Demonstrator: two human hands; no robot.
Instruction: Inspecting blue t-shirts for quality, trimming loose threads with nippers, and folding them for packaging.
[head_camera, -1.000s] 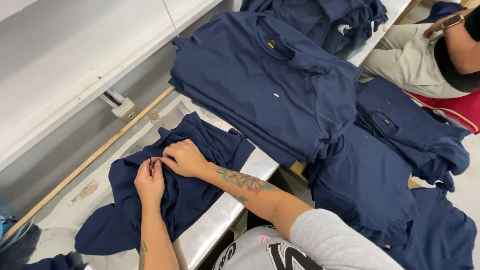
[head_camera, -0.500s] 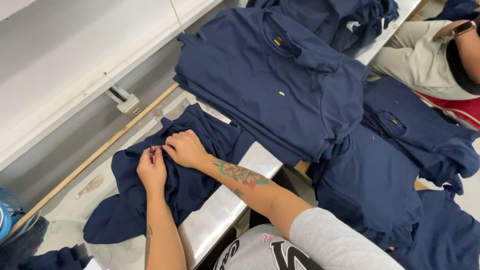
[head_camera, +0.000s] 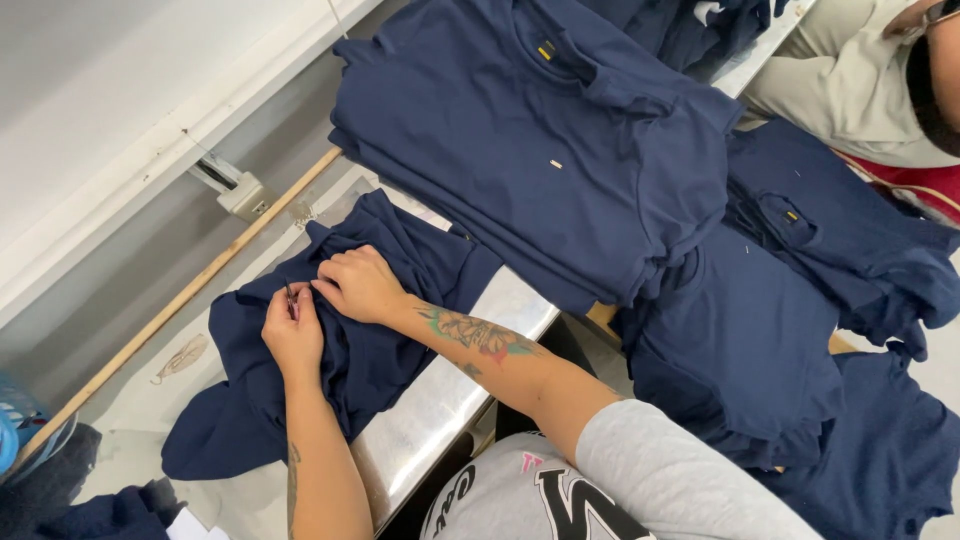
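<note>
Hands pinch navy shirt, lying diagonally.

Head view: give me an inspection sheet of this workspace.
Surface: white table, metal edge.
Job's things: navy shirt, crumpled, under both hands.
Clutter: stack of folded navy shirts; more navy shirts hanging at right.
Hands: left hand pinches a small dark tool, too small to identify; right hand pinches the fabric beside it.
Cables: nothing seen.
Surroundings: wooden stick, white wall, another person top right.
</note>
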